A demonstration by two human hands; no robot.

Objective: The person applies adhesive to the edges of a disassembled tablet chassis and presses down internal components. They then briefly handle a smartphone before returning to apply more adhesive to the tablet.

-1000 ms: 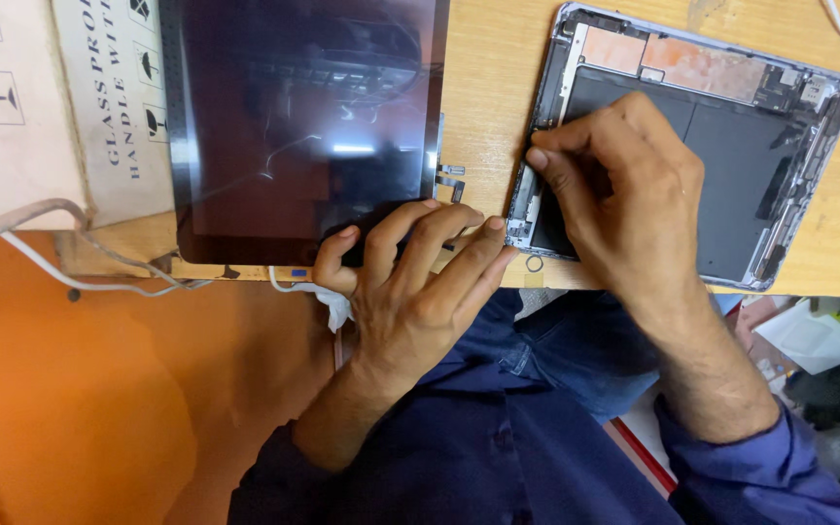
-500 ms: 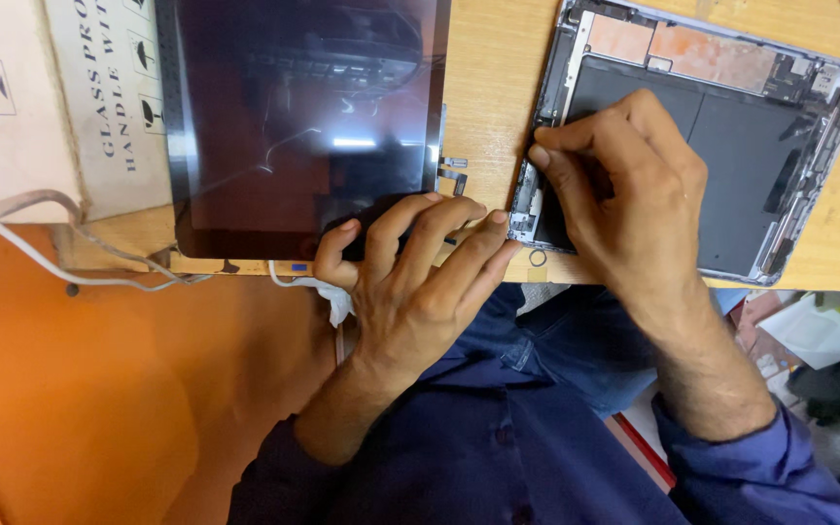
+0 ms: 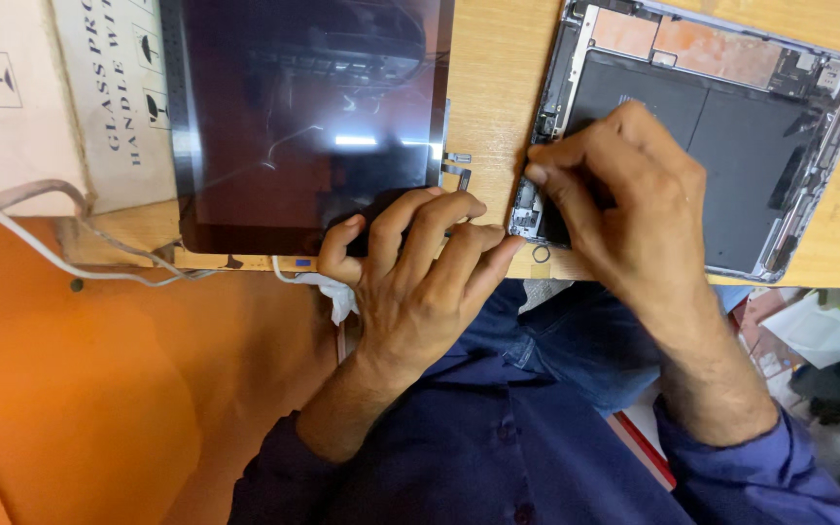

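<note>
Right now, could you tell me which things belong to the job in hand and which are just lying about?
In use: left hand on screen panel; right hand on opened tablet.
Lying about: white cable, cardboard box, white cloth.

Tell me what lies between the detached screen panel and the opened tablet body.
In the head view, bare wooden tabletop, with a small flex cable beside the screen panel, short of the tablet body.

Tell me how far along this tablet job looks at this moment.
Done: the dark screen panel is off and lies flat on the wooden table beside the opened tablet body, battery and boards exposed. In hand: the right hand works at the body's lower left edge while the left hand rests on the screen's corner. Left: the body is open, screen not refitted.
</note>
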